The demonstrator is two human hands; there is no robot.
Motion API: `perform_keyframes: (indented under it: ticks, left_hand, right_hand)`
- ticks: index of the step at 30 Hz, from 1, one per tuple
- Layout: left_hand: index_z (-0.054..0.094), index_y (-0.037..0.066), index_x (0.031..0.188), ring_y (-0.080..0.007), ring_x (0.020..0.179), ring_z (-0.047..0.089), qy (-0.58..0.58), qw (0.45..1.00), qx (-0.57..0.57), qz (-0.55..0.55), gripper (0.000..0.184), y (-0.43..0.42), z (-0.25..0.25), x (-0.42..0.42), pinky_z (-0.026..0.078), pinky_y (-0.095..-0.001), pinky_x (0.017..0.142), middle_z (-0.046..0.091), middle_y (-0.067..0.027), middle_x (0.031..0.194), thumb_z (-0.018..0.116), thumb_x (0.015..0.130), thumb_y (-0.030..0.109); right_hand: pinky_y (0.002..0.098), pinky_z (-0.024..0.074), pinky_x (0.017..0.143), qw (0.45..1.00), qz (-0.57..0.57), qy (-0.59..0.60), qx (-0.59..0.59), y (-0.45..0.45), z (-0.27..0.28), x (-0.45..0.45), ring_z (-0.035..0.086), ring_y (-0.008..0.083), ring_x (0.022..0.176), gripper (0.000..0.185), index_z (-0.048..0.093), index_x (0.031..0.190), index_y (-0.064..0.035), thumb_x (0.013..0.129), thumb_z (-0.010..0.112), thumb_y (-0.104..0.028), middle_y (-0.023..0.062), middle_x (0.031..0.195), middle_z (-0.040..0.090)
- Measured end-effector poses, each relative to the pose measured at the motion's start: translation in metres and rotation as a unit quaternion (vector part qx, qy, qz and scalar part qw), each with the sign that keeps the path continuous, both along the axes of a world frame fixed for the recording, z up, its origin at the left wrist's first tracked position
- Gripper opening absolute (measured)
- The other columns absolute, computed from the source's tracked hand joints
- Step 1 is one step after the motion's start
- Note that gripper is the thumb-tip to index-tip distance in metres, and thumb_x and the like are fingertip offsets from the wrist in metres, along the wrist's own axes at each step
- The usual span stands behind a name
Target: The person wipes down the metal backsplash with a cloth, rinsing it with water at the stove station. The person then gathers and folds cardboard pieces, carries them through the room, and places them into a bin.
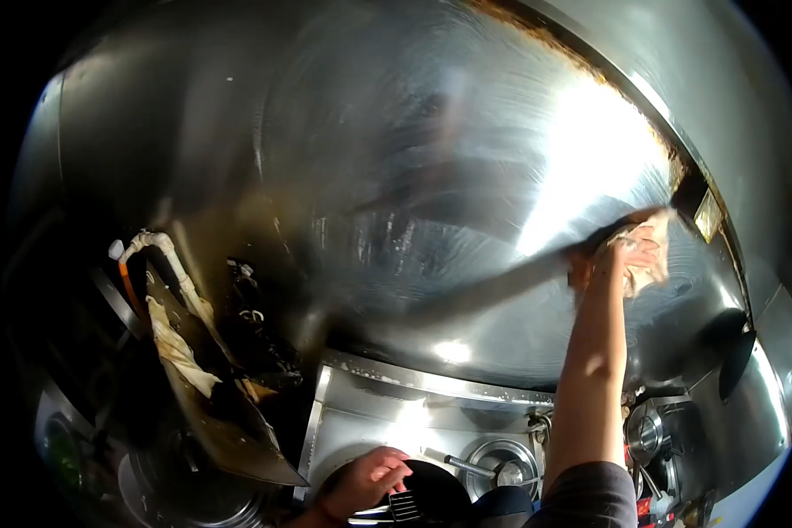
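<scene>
My right hand (635,250) presses a pale cloth (656,277) flat against the shiny steel wall (449,176), with the arm stretched up on the right side. The hand and cloth are slightly blurred. Low in the view, my left hand (377,480) is held over the stove area with its fingers loosely bent and apart, nothing visible in them. Just beside it are a black pan (436,493) and the slotted head of a metal spatula (404,506). Wipe streaks and light reflections show across the wall.
A steel ledge (361,414) runs below the wall, with a round metal pot (502,462) on it. To the left stand a white-wrapped pipe (180,273), a crumpled cloth (176,352) and a metal panel (229,431). A metal strainer (647,427) and other utensils lie at lower right.
</scene>
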State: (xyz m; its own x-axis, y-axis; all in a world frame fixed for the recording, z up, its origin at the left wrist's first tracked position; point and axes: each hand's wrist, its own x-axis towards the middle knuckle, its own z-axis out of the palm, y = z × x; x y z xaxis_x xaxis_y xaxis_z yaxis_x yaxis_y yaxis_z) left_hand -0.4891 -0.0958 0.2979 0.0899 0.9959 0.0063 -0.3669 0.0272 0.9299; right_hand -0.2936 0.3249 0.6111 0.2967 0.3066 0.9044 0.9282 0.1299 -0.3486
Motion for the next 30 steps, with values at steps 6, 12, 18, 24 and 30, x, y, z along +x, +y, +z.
perform_keyframes:
  ticks: [6,12,18,24,30]
  left_hand:
    - [0.048,0.001,0.116,-0.0134,0.078,0.058,-0.088,0.993,0.002,-0.074,0.024,-0.004,-0.004,0.008,0.048,-0.0238,0.068,0.058,-0.0113,0.099,0.050,0.094,0.011]
    - [0.043,0.001,0.117,-0.0116,0.074,0.057,-0.017,0.997,0.067,-0.026,0.025,-0.013,-0.014,0.001,0.048,-0.0245,0.065,0.050,-0.0035,0.080,0.045,0.093,0.001]
    - [0.049,-0.002,0.111,-0.0102,0.067,0.058,-0.008,0.999,0.042,0.024,0.024,-0.017,-0.012,-0.010,0.050,-0.0232,0.062,0.058,-0.0066,0.082,0.055,0.092,0.013]
    - [0.043,0.001,0.119,-0.0108,0.075,0.058,-0.037,0.997,0.045,-0.048,0.027,-0.021,-0.008,-0.023,0.048,-0.0228,0.065,0.058,-0.0102,0.093,0.049,0.093,0.005]
    - [0.047,0.005,0.117,-0.0100,0.071,0.059,-0.006,1.000,0.012,-0.020,0.024,-0.006,-0.016,-0.024,0.048,-0.0216,0.061,0.059,-0.0079,0.090,0.050,0.093,0.007]
  right_hand:
    - [0.0399,0.0131,0.112,0.954,0.039,-0.159,0.253,-0.049,0.064,-0.263,0.018,0.0275,0.138,0.063,0.022,0.143,-0.0061,0.093,0.032,-0.042,0.0154,0.150,0.017]
    - [0.0398,0.0159,0.109,0.856,0.238,-0.379,0.260,-0.146,0.024,-0.454,0.022,0.0276,0.134,0.061,0.024,0.141,-0.0057,0.093,0.032,-0.043,0.0160,0.147,0.020]
    - [0.0416,0.0212,0.105,0.629,0.601,-0.478,-0.122,-0.141,-0.158,-0.337,0.029,0.0269,0.127,0.058,0.029,0.138,-0.0068,0.093,0.033,-0.043,0.0157,0.141,0.027]
    - [0.0434,0.0266,0.100,0.571,0.600,-0.496,-0.260,-0.120,-0.085,-0.253,0.035,0.0263,0.121,0.055,0.035,0.134,-0.0080,0.093,0.033,-0.044,0.0153,0.136,0.034]
    - [0.0452,0.0319,0.096,0.787,0.264,-0.480,0.284,-0.115,0.036,-0.365,0.042,0.0256,0.114,0.053,0.040,0.131,-0.0091,0.093,0.034,-0.045,0.0150,0.130,0.041]
